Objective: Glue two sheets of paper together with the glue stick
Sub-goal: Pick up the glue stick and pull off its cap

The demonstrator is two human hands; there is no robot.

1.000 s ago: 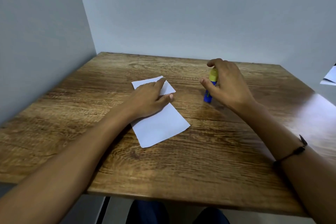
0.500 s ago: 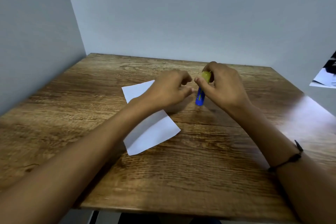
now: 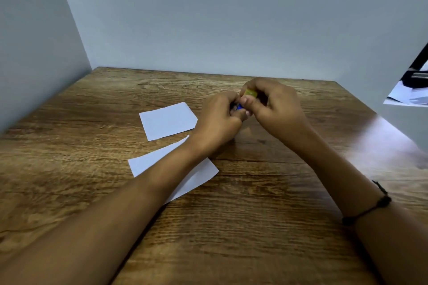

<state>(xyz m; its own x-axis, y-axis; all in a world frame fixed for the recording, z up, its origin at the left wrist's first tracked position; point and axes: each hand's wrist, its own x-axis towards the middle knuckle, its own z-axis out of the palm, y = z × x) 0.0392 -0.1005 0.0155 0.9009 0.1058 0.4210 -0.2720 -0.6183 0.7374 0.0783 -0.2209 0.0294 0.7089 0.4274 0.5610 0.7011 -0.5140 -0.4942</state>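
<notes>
On the brown, heavily grained wooden table [image 3: 254, 227], the person's left forearm lies across the nearer white rectangular paper sheet [image 3: 199, 174], hiding its middle so only two corners show. A thin black cord bracelet [image 3: 370, 209] circles the right wrist. Just beyond, a second white paper sheet [image 3: 168, 120], smaller-looking and flat, rests apart from the first with a strip of wood between them. Farther back, both hands meet above the table over the small glue stick [image 3: 245, 99]: the left hand [image 3: 220, 118] curls round its blue body, mostly hidden, while the right hand [image 3: 275, 109] pinches its yellow cap. Smooth grey walls [image 3: 208, 18] close the corner behind.
</notes>
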